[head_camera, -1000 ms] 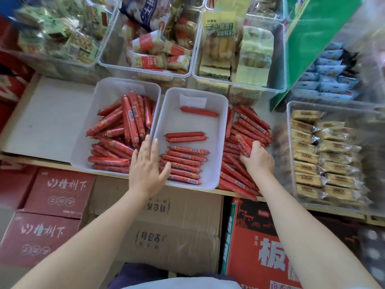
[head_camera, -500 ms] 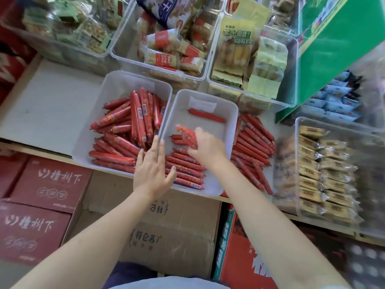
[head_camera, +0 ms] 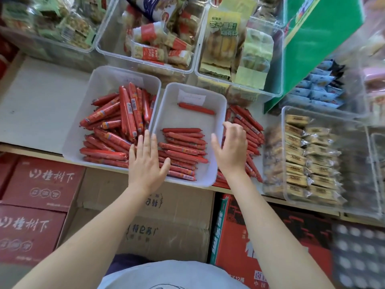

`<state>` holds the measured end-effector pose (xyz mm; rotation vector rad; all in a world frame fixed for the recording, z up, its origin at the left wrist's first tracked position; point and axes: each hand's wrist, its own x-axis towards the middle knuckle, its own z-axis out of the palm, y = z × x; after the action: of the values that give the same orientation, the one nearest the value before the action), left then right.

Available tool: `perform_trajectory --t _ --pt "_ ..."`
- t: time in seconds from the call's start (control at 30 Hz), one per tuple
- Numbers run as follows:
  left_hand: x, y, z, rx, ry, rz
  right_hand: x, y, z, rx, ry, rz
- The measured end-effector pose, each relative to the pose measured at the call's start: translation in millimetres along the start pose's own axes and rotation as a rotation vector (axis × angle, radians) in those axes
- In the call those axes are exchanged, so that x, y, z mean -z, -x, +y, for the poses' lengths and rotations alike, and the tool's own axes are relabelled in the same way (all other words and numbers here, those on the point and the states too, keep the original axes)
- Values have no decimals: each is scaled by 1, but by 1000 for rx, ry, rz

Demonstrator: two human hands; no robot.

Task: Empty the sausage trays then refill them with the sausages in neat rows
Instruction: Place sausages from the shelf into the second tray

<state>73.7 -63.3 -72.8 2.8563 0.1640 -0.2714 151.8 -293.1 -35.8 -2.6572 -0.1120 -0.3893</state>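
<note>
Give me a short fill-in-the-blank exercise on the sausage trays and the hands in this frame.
1. The left hand lies flat with ____ fingers across the wall shared by the two white trays.
2. The single sausage at the far end of the right tray lies just below a white ____.
3. The loose pile of sausages lies on the shelf to the ____ of the right tray.
4. The right hand holds ____.

Missing words: straight; label; right; nothing

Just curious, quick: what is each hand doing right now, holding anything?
Left hand: open, fingers straight, resting flat on the tray edge and sausages.
Right hand: open, fingers relaxed, holding nothing.
</note>
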Motion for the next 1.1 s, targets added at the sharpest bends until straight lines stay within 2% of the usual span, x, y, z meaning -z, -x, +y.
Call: perform_trajectory --t 0.07,0.17,0.23,0.3,0.47,0.63,0.83,1.0,1.1 --pt "-2 8 9 15 9 -15 11 15 28 -153 77 -41" --pt "-7 21 20 38 7 -47 11 39 62 -320 225 -404" --pt "-6 24 21 52 12 -66 6 53 72 -364 309 -629" --pt "-4 25 20 49 22 -79 1 62 75 -328 369 -717" --pt "-2 27 21 37 23 -62 -5 64 81 -332 339 -546" --pt "2 26 23 52 19 -89 -10 65 87 -347 333 -475" --pt "4 26 24 58 15 -92 -12 65 85 -299 472 -516" --pt "6 28 26 63 50 -73 -10 70 84 -295 347 -471" --pt "7 27 26 67 59 -77 -8 66 84 -321 320 -516"
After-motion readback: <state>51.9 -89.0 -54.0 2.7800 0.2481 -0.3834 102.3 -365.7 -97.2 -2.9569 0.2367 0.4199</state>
